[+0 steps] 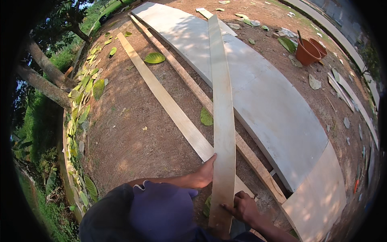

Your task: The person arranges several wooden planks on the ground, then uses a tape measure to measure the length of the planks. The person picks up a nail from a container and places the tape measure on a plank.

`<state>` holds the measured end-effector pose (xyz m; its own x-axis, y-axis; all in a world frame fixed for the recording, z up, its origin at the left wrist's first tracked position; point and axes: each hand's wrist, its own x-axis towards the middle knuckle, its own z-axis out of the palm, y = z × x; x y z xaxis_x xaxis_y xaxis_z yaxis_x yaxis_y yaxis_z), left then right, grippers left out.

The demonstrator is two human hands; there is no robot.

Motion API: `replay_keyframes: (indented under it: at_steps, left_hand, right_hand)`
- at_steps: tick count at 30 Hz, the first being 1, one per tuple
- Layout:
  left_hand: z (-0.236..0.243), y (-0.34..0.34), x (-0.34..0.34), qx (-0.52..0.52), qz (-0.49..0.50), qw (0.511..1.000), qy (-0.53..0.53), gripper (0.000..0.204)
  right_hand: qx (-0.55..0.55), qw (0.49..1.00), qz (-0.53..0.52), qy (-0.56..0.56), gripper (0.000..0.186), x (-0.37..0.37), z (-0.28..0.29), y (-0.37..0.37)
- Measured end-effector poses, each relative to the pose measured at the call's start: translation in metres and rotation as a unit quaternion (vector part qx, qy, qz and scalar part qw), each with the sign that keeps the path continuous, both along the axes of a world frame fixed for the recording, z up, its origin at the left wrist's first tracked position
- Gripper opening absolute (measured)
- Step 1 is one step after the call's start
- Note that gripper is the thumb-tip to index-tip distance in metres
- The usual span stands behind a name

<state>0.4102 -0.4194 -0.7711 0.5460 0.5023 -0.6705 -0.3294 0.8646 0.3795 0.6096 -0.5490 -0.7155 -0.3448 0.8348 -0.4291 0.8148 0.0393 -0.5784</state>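
A long pale wooden plank (222, 101) runs from my body far ahead, lying across a large grey-white board (266, 92). My left hand (204, 173) grips the plank's left edge near its close end. My right hand (244, 206) presses against the plank's right edge lower down, fingers curled; I cannot make out anything else in it. Under the plank lie a second pale plank (169, 101) and a narrower brownish batten (193, 86), both flat on the bare earth.
Two terracotta flowerpots (308, 50) stand at the upper right. Green and dry leaves (155, 58) litter the ground. A leaf-covered kerb (76, 121), tree trunks (44, 84) and grass border the left. More thin strips (346, 94) lie at the right.
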Motion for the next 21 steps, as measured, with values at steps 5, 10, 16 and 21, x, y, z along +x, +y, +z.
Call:
replay_keyframes:
  at_steps: [5, 10, 16, 21]
  left_hand:
    - [0.002, 0.003, -0.001, -0.049, 0.028, 0.998, 0.008, 0.065]
    - [0.008, 0.008, 0.009, -0.066, 0.003, 0.997, 0.051, 0.067]
    - [-0.003, 0.008, 0.009, -0.071, 0.022, 0.996, 0.043, 0.071]
    - [-0.003, 0.009, 0.012, -0.084, 0.03, 0.996, 0.03, 0.072]
  right_hand:
    - [0.062, 0.995, 0.054, -0.047, 0.046, -0.015, 0.025, 0.002]
    - [0.058, 0.996, 0.064, -0.016, 0.051, -0.03, 0.046, 0.009]
    - [0.03, 0.998, 0.045, -0.008, 0.056, -0.032, 0.045, 0.006]
    - [0.023, 0.999, 0.033, -0.001, 0.056, -0.034, 0.041, 0.005]
